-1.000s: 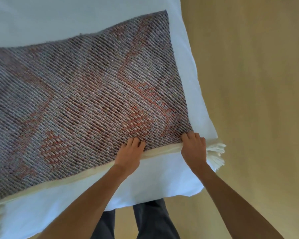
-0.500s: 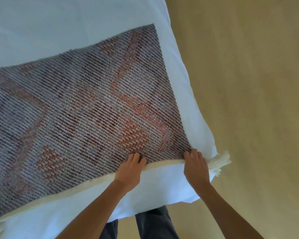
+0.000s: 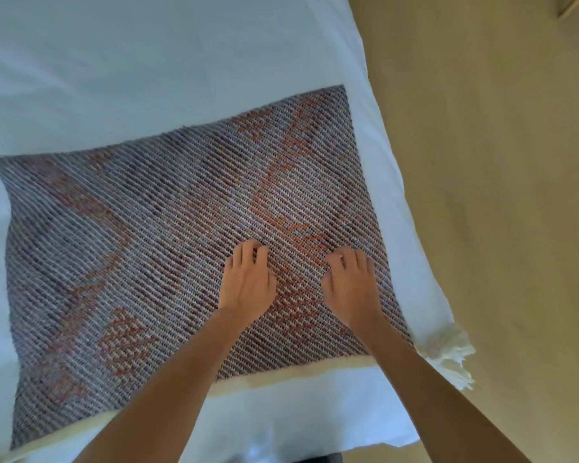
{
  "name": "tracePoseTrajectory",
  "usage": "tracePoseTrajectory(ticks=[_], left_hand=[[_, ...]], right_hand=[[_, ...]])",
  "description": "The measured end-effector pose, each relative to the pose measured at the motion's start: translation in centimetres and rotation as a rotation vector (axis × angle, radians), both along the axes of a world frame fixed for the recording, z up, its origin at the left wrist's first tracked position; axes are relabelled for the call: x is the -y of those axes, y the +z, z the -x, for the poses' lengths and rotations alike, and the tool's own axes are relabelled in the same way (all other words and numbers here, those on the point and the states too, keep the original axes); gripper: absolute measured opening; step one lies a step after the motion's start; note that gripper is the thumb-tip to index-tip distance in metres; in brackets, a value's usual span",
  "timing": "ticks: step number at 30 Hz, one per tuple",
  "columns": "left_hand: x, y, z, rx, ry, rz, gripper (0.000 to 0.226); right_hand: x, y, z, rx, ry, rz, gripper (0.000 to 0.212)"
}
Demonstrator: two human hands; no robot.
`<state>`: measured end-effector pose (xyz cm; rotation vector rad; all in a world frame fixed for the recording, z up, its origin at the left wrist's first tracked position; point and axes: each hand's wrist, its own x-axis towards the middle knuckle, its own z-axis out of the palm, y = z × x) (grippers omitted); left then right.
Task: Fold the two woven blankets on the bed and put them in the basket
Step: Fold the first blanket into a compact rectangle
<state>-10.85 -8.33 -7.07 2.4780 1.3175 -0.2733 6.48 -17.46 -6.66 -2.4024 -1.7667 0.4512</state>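
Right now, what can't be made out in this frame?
1. Basket: outside the head view.
2. Second blanket: only one woven blanket shows; another may lie out of frame or beneath it.
3. Grip: left hand and right hand curl on the blanket; their backs hide whether fingers pinch it.

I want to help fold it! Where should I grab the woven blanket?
Take the woven blanket by its cream hem, probably near the tasselled corner, coming from the near side: it lies flat on the bed, and that edge is closest.
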Motion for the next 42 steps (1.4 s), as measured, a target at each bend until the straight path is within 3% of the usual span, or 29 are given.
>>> tracePoseTrajectory(ticks=[11,17,23,26,28,31,34,37,39,42], left_hand=[[-19.3,-1.5,2.8,0.024,0.199,-0.110,0.052],[-25.4,-3.7,1.8,0.043,0.157,-0.195,0.050],[-27.7,-5.0,2.7,-0.074,0.158,-0.262,0.036],[-26.9,-4.7,0.9,0.047,0.211,-0.316,0.040],[-25.2,-5.3,-0.3,0.136,0.091,-0.321,0.047],[-24.4,-6.8,0.1,0.026,0.038,-0.164,0.067],[-25.0,-8.3,0.5,-0.034,0.045,-0.147,0.071],[-25.3,-8.2,0.3,-0.044,0.026,-0.119,0.071],[-25.4,-7.5,0.0,-0.066,0.042,-0.085,0.071],[-24.2,-5.9,-2.1,0.001,0.088,-0.171,0.069]], right_hand=[[-21.8,-1.8,1.9,0.065,0.153,-0.102,0.037],[-30.0,-3.6,1.1,0.219,0.235,-0.112,0.043],[-31.5,-5.3,-2.2,0.347,0.197,-0.029,0.036],[-30.8,-5.3,-1.2,0.287,0.150,-0.105,0.041],[-29.2,-5.3,-1.5,0.256,0.173,-0.153,0.051],[-27.0,-6.0,-6.6,0.268,0.011,0.021,0.069],[-26.2,-7.1,-11.4,0.167,-0.173,0.189,0.079],[-26.5,-7.3,-12.4,0.090,-0.206,0.265,0.081],[-26.9,-6.7,-11.9,0.157,-0.226,0.241,0.081],[-26.7,-5.3,-8.9,0.204,-0.173,0.041,0.074]])
